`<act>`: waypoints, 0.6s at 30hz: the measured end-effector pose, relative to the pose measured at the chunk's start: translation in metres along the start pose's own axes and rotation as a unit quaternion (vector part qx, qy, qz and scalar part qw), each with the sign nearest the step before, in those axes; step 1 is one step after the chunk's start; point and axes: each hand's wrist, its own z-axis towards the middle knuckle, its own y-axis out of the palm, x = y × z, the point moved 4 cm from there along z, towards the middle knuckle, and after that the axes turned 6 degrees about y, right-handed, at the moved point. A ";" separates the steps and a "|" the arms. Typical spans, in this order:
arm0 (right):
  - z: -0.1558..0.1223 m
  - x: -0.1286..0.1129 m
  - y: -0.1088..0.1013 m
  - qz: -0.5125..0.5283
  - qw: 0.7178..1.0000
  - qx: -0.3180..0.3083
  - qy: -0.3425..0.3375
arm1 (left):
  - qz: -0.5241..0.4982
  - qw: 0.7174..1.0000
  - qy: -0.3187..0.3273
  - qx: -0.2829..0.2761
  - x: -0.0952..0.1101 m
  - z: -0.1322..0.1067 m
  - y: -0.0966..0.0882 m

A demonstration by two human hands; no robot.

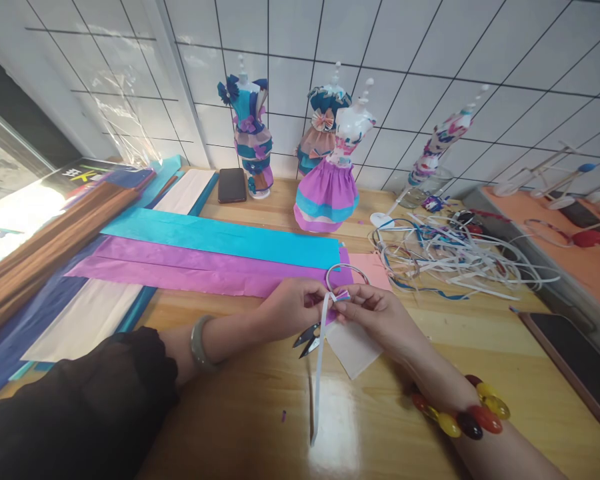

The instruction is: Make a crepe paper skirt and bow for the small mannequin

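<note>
Pinching a small pleated bundle of purple, pink and blue paper-like material (343, 295) between thumb and forefinger, the right hand (377, 313) seems to keep its folds gathered; the fingertips of the left hand (297, 305) are together on the narrow, flat white strip (320, 377), which trails toward the near side. The bundle sits between both grips, probably so its end stays exposed, just beyond black-bladed scissors (308, 340) on the glossy wooden surface (230, 413)
</note>
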 end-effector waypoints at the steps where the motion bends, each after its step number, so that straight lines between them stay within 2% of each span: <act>1: 0.000 -0.001 0.000 -0.001 1.000 0.001 -0.005 | 0.008 1.000 0.002 0.006 0.000 0.000 0.000; 8: 0.002 0.002 -0.003 0.000 1.000 -0.006 -0.025 | 0.016 1.000 0.009 0.018 0.001 -0.002 0.000; 11: 0.002 0.002 -0.004 -0.007 1.000 -0.004 -0.024 | 0.013 1.000 0.006 0.008 0.004 -0.001 0.000; 16: 0.002 -0.002 -0.003 -0.010 0.999 -0.001 -0.033 | 0.030 0.999 -0.010 -0.042 0.011 0.000 -0.001; 18: 0.002 -0.002 -0.003 -0.016 0.999 -0.008 -0.036 | 0.061 0.998 -0.007 -0.027 0.013 0.000 -0.003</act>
